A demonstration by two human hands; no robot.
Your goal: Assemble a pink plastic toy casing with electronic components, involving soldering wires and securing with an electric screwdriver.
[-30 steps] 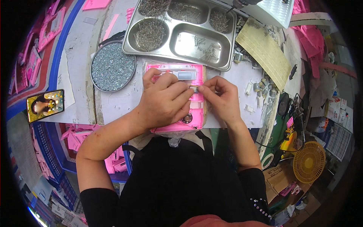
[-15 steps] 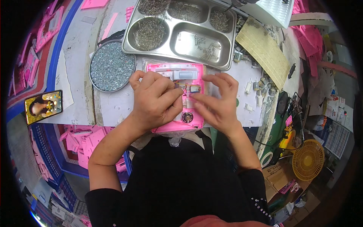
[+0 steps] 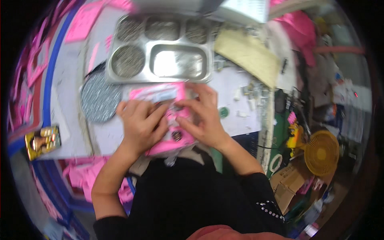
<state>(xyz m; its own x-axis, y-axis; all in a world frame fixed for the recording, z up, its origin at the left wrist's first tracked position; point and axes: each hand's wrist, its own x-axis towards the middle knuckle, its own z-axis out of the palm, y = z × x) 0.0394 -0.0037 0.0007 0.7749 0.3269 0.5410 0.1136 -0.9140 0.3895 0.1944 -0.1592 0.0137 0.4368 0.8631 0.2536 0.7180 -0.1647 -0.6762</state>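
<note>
A pink plastic casing (image 3: pixel 160 149) with a small round dark speaker (image 3: pixel 176 136) in its near part lies before me at the table's near side. A pale bar-shaped part (image 3: pixel 162 95) sits across its far end. My left hand (image 3: pixel 142 122) is over the casing's left side, fingers curled and thumb close to the forefinger; whatever lies between them is hidden. From the right, my right hand (image 3: pixel 206 116) reaches over the casing's middle, thumb and forefinger apart. Motion blur hides the small parts and wires between the hands.
Beyond the casing stands a steel compartment tray (image 3: pixel 148 49) holding small metal pieces. A round dish of screws (image 3: pixel 101 98) is at the left, a phone (image 3: pixel 43 142) at the table's left edge. Small parts (image 3: pixel 253 91) and a yellowish board (image 3: pixel 247 54) lie right.
The whole view has shifted and turned, so tray, casing and dish appear lower and further left. My right hand has come closer to my left over the casing.
</note>
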